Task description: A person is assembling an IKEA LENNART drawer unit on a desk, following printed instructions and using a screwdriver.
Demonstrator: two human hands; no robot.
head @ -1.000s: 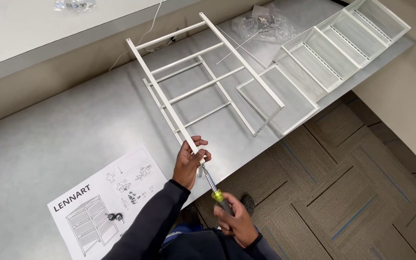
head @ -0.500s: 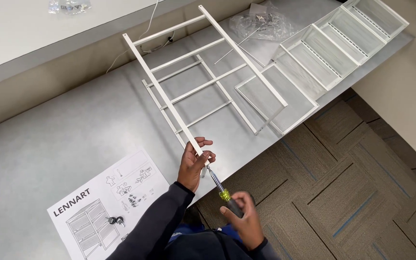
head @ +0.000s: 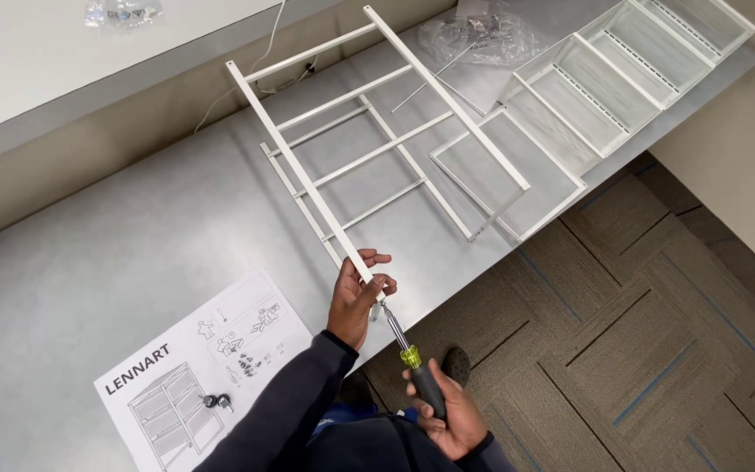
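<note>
My left hand (head: 356,299) grips the near end of a white ladder-shaped metal frame (head: 377,144), which is tilted up off the grey table (head: 133,236). My right hand (head: 447,411) holds a screwdriver (head: 412,363) with a grey and yellow-green handle; its tip touches the frame's end just beside my left fingers. A second white frame of the same kind lies flat on the table under the raised one.
An assembly leaflet (head: 194,367) lies at the table's near left with small dark screws (head: 217,401) on it. White mesh drawers (head: 622,79) sit at the far right, a clear plastic bag (head: 478,35) of hardware behind them. Carpet tiles (head: 640,350) cover the floor.
The frame and both hands sit slightly lower and closer in view; the screwdriver stays against the frame's end. Little else differs.
</note>
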